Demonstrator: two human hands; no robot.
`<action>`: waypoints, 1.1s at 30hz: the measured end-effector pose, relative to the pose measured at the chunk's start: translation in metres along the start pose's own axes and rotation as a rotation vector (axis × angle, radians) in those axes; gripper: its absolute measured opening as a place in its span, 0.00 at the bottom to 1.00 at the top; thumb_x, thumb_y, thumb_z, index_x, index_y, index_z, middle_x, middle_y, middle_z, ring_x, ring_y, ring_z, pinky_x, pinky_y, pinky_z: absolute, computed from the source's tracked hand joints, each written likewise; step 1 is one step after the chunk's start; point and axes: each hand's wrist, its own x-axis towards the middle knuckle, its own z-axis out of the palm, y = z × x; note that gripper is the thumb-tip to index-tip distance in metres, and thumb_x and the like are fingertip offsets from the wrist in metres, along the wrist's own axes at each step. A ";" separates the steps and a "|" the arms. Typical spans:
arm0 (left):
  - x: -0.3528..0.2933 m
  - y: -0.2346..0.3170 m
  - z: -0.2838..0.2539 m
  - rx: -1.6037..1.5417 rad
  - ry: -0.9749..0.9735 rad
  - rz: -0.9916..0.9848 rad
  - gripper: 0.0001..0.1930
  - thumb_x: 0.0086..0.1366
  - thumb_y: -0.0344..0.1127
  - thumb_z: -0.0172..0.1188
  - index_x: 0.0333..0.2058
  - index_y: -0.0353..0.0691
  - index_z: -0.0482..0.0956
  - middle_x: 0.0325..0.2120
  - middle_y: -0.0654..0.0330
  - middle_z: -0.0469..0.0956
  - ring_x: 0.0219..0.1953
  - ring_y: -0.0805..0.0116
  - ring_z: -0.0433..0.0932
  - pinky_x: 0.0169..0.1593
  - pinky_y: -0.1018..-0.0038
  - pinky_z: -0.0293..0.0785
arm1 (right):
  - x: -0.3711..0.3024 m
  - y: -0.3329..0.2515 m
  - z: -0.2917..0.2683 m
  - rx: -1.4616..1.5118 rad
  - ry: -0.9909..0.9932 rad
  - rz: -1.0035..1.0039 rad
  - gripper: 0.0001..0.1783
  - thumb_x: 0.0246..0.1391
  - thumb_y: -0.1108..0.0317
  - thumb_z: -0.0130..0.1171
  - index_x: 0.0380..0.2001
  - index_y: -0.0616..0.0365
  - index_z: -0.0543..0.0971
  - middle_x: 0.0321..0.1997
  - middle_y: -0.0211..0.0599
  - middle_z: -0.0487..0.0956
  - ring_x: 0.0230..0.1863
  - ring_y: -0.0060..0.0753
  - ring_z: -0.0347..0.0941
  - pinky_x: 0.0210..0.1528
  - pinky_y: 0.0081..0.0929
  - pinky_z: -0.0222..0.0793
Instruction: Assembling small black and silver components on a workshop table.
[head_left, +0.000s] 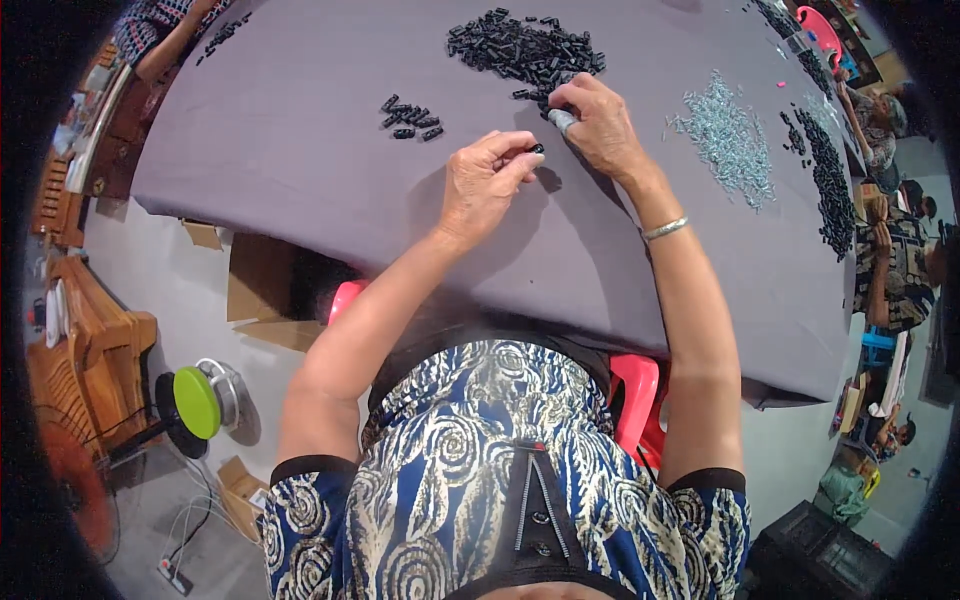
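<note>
Between the thumb and forefinger of my left hand (487, 180) is a small black cylindrical piece (537, 149), held just above the grey cloth. My right hand (597, 122), with a pale covering on one finger and a bangle on the wrist, reaches the near edge of a big heap of black pieces (525, 48). Its fingertips are closed together at the pieces; whether they grip one is hidden. Left of my hands lies a small group of similar black pieces (410, 117). Right of them spreads a pile of small silvery, screw-like pieces (725, 140).
The grey cloth (300, 130) covers a wide table. More black pieces (828, 185) lie along its right side, where other people sit. Another person's arm (175, 45) rests at the far left corner. A fan (85, 480) and a cardboard box (265, 290) stand on the floor at left.
</note>
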 end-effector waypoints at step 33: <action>0.002 -0.003 -0.003 0.034 0.007 0.031 0.09 0.58 0.29 0.61 0.37 0.32 0.80 0.29 0.61 0.79 0.27 0.76 0.79 0.31 0.82 0.74 | -0.048 -0.003 -0.037 0.135 0.052 0.108 0.07 0.44 0.75 0.61 0.31 0.58 0.79 0.27 0.32 0.75 0.28 0.29 0.72 0.31 0.25 0.68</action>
